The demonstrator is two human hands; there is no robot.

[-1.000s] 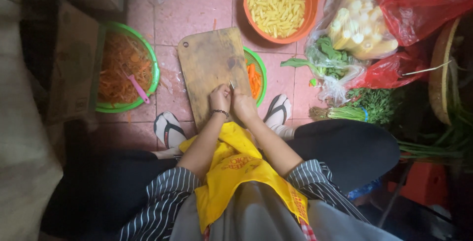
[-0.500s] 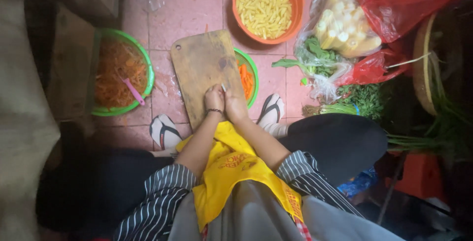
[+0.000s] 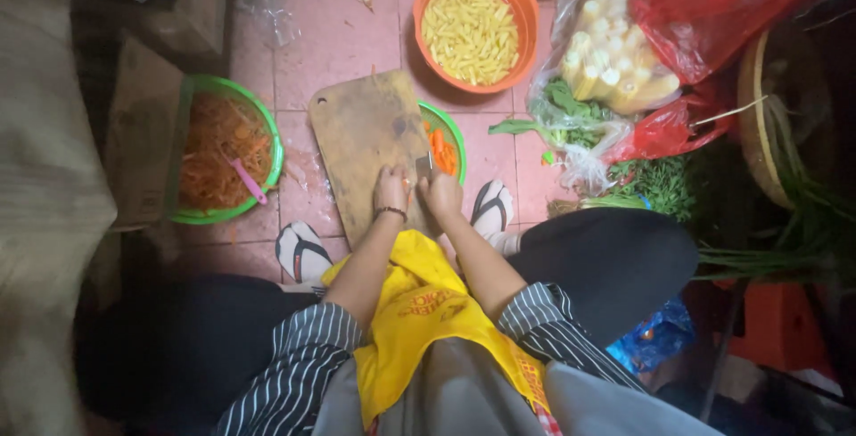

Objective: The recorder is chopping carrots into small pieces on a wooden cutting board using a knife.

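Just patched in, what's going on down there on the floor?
A person sits low over a wooden cutting board on the pink tiled floor. Both hands meet at the board's near edge: the right hand holds a knife, and the left hand presses down beside it on something too small to make out. A green bowl of carrot pieces sits right of the board, a green bowl of shredded carrot to its left, and an orange bowl of pale yellow pieces beyond.

The pink tiled floor (image 3: 339, 35) carries a wooden cutting board (image 3: 361, 133) under both grips, a green basin (image 3: 223, 151) to their left, and an orange basin (image 3: 477, 26) beyond them.
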